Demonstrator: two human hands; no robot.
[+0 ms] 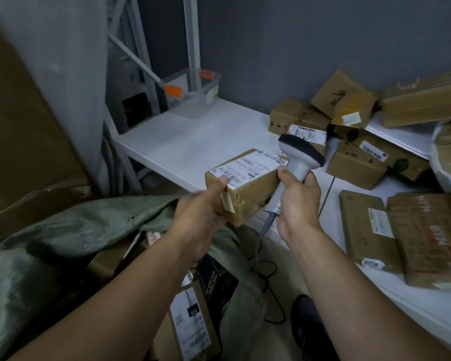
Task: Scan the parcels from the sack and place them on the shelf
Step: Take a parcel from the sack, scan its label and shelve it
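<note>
My left hand (202, 212) grips a small brown cardboard parcel (248, 188) with a white shipping label on top, held above the front edge of the white shelf (193, 142). My right hand (298, 204) grips the handle of a grey barcode scanner (298, 157), whose dark head sits just right of the parcel's label. The green woven sack (71, 230) lies open at lower left, with several more parcels (190, 324) showing inside it.
A pile of cardboard boxes (349, 142) covers the shelf's right side, and flat parcels (401, 235) lie nearer me. A clear plastic tub (193, 95) stands at the shelf's back left. The scanner cable (268, 277) trails on the floor. A large carton (24, 126) stands at left.
</note>
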